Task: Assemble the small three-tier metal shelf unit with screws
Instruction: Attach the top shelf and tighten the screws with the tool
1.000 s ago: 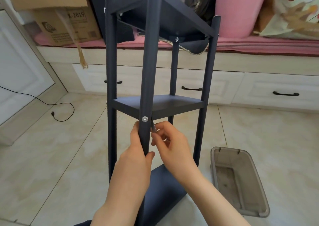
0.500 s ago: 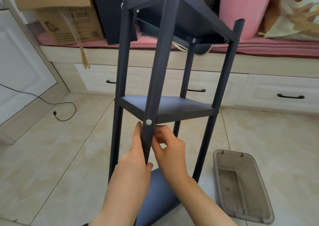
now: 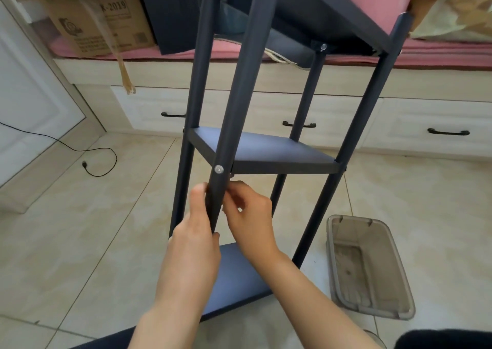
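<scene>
Left hand: we see the left hand (image 3: 195,238) reaching up from the bottom edge, wrapped around the near post (image 3: 234,103) just below the middle tier, thumb at the post's right side, fingers going behind it.
Right hand: the right hand (image 3: 249,216) comes in from lower right, fingers curled close against the right side of the same post, right under the tier corner; we cannot tell whether it pinches anything, the fingertips are blurred and partly hidden by the post.
Screw: a silver screw (image 3: 218,169) sits in the near post at the middle tier's corner, just above both hands.
Shelf unit: we see the dark shelf unit (image 3: 266,151) standing on the tiled floor (image 3: 80,228), leaning to the right in view, three tiers between four posts, bottom tier (image 3: 234,284) showing between the forearms.
Bin: grey plastic bin (image 3: 370,268) on the floor to the right, near the right front post.
Background: cardboard box (image 3: 98,21) on a pink mat above white drawers (image 3: 426,127); black cable (image 3: 93,159) on the floor at left.
</scene>
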`<state>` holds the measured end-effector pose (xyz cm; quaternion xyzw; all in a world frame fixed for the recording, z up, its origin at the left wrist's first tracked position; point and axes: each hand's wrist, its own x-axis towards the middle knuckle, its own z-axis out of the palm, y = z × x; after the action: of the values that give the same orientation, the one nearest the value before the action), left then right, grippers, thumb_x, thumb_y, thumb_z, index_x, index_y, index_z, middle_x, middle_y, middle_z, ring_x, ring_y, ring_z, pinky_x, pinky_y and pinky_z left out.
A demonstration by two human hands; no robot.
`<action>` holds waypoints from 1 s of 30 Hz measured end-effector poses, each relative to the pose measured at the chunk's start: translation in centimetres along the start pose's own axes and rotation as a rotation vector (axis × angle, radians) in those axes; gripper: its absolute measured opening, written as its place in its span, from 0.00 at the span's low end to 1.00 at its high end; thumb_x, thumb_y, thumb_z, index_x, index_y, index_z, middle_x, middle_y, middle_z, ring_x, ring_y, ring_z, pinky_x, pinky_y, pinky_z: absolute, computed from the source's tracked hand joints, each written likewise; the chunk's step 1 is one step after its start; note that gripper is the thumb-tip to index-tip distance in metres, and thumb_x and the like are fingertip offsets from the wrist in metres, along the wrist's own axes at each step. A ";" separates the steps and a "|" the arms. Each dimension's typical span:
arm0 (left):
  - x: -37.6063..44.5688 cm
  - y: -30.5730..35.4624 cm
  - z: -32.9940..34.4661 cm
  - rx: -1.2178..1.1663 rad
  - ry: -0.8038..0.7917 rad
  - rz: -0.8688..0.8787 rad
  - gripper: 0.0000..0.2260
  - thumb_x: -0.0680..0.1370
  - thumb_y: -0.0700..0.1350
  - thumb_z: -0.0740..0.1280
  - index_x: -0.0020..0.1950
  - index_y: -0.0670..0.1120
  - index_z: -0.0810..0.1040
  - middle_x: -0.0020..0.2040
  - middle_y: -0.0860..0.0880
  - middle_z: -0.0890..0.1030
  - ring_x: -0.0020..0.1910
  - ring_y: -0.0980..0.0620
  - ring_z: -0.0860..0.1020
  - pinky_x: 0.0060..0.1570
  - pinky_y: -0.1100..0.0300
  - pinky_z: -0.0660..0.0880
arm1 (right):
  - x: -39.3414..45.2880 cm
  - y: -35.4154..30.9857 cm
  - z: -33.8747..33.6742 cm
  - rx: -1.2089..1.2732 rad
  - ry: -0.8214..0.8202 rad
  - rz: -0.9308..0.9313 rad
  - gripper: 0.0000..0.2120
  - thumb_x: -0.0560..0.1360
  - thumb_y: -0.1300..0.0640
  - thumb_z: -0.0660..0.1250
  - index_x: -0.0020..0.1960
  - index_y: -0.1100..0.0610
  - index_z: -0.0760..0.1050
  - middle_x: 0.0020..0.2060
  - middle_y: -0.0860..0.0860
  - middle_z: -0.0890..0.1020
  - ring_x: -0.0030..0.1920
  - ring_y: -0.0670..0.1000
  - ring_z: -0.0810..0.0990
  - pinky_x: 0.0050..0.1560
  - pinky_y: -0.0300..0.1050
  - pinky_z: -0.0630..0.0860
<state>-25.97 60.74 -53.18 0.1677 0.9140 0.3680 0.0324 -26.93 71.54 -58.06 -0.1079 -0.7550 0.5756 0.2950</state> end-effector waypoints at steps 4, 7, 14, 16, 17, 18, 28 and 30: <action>-0.2 0.0 0.1 -0.004 0.029 0.054 0.40 0.78 0.32 0.66 0.70 0.70 0.50 0.48 0.56 0.77 0.46 0.46 0.78 0.46 0.48 0.77 | -0.5 -1.1 -1.2 0.051 -0.118 0.173 0.14 0.80 0.58 0.64 0.36 0.51 0.78 0.31 0.47 0.80 0.33 0.43 0.76 0.37 0.36 0.74; -0.3 0.0 0.3 -0.001 0.032 0.063 0.42 0.79 0.32 0.66 0.72 0.72 0.48 0.52 0.55 0.77 0.47 0.49 0.77 0.46 0.52 0.75 | -0.1 -2.4 -2.0 0.101 -0.151 0.247 0.18 0.80 0.56 0.64 0.32 0.59 0.74 0.27 0.52 0.75 0.30 0.49 0.71 0.37 0.46 0.72; -0.1 -0.3 0.4 0.028 0.024 0.053 0.42 0.79 0.33 0.65 0.74 0.72 0.47 0.52 0.54 0.75 0.47 0.45 0.77 0.46 0.49 0.76 | 1.1 -4.3 -3.9 0.146 -0.116 0.332 0.13 0.77 0.56 0.67 0.36 0.48 0.84 0.28 0.58 0.75 0.30 0.48 0.68 0.37 0.47 0.71; 0.0 -0.5 0.4 0.020 0.035 0.058 0.42 0.79 0.33 0.65 0.73 0.72 0.47 0.52 0.55 0.74 0.47 0.47 0.76 0.45 0.53 0.73 | 1.3 -4.5 -4.1 0.115 -0.135 0.334 0.13 0.77 0.57 0.68 0.35 0.53 0.83 0.25 0.52 0.73 0.29 0.47 0.69 0.37 0.47 0.72; 0.0 -0.7 0.4 0.017 0.036 0.059 0.42 0.79 0.33 0.65 0.73 0.72 0.47 0.52 0.55 0.74 0.46 0.48 0.75 0.45 0.54 0.72 | 1.4 -4.7 -4.2 0.090 -0.144 0.324 0.14 0.77 0.57 0.68 0.34 0.57 0.82 0.25 0.52 0.73 0.29 0.48 0.70 0.37 0.49 0.73; 0.0 -0.7 0.4 0.014 0.035 0.057 0.43 0.79 0.33 0.65 0.72 0.73 0.46 0.52 0.55 0.74 0.46 0.48 0.75 0.45 0.54 0.71 | 1.6 -4.8 -4.2 0.059 -0.149 0.304 0.15 0.77 0.57 0.68 0.33 0.60 0.80 0.26 0.56 0.74 0.29 0.50 0.70 0.38 0.51 0.73; 0.3 -1.4 0.1 -0.014 0.037 0.054 0.44 0.79 0.33 0.66 0.68 0.77 0.45 0.51 0.58 0.75 0.46 0.51 0.75 0.47 0.54 0.73 | 1.9 -3.5 -2.6 -0.081 -0.106 0.132 0.14 0.80 0.55 0.66 0.39 0.55 0.84 0.28 0.43 0.82 0.30 0.43 0.81 0.39 0.33 0.76; 0.4 -1.5 0.1 -0.020 0.035 0.049 0.44 0.79 0.33 0.66 0.68 0.77 0.45 0.52 0.57 0.75 0.48 0.50 0.76 0.49 0.53 0.74 | 1.8 -3.0 -1.8 -0.079 -0.049 0.091 0.12 0.80 0.55 0.66 0.43 0.57 0.85 0.29 0.44 0.82 0.31 0.44 0.82 0.42 0.34 0.77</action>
<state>-26.72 59.94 -54.24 0.1836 0.9063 0.3805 0.0091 -26.87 72.91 -54.34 -0.1398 -0.7784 0.5606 0.2454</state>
